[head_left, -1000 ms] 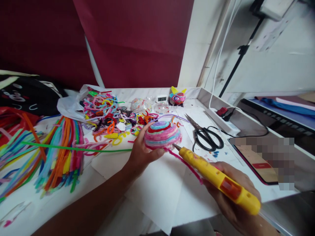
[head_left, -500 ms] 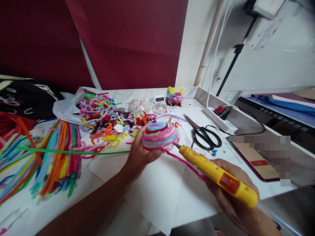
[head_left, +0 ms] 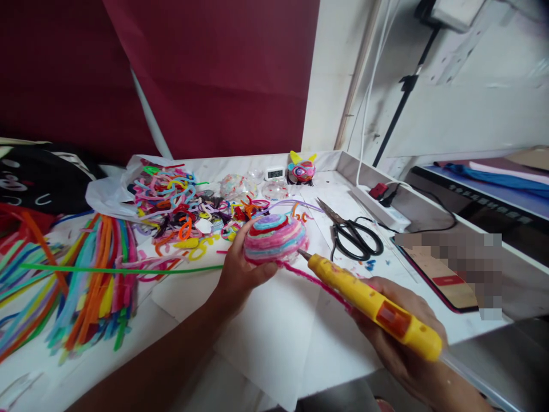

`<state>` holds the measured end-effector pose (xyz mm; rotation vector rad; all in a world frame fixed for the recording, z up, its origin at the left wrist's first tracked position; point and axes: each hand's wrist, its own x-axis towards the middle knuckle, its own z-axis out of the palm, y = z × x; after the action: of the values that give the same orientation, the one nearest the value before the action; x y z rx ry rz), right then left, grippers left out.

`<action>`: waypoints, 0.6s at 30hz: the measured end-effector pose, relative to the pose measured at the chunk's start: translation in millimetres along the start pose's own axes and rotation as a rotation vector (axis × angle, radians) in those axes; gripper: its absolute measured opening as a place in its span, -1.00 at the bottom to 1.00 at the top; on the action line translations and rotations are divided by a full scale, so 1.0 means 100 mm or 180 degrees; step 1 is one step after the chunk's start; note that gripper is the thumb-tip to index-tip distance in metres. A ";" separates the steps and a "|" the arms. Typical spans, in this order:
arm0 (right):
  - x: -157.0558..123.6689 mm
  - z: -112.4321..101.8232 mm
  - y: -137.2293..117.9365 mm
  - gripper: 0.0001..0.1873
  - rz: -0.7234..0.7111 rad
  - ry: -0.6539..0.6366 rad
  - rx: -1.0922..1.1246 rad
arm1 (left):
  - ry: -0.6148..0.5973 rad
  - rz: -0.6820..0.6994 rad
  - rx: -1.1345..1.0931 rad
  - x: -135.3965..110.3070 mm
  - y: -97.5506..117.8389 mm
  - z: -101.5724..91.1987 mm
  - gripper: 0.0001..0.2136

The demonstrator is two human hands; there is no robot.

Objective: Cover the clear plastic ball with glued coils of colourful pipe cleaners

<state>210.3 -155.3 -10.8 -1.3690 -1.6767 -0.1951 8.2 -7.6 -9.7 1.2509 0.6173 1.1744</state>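
My left hand is closed around the side of a ball wrapped in pink, blue, red and purple pipe cleaners. From the ball's lower edge a dark pink pipe cleaner runs to the fingers of my right hand. That hand grips a yellow hot glue gun, its metal nozzle at the ball's right side; whether it touches, I cannot tell. A clear glue stick trails from the gun's back end. A long green pipe cleaner reaches from the left to behind my left wrist.
Black-handled scissors lie right of the ball, near a phone and a power strip. Pipe cleaner bundles fill the left; a bag of scraps sits behind. A small timer and a finished horned ball figure stand at the back.
The whole view has shifted slightly left. Both hands keep their holds, and the glue gun's nozzle stays close to the ball's right side.
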 end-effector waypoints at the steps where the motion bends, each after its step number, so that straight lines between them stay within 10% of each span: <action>1: 0.01 0.00 -0.01 -0.65 -0.0118 -0.0031 0.0003 | 0.0005 0.0001 0.0003 0.00 0.00 0.00 -0.15; 18: 0.05 -0.01 0.00 -0.68 -0.0005 -0.0053 0.0382 | 0.0071 0.0013 -0.0092 -0.01 0.00 0.03 -0.16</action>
<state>211.2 -152.7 -6.7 -1.2827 -1.6760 -0.0828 10.1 -10.1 -8.9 1.2167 0.6123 1.1982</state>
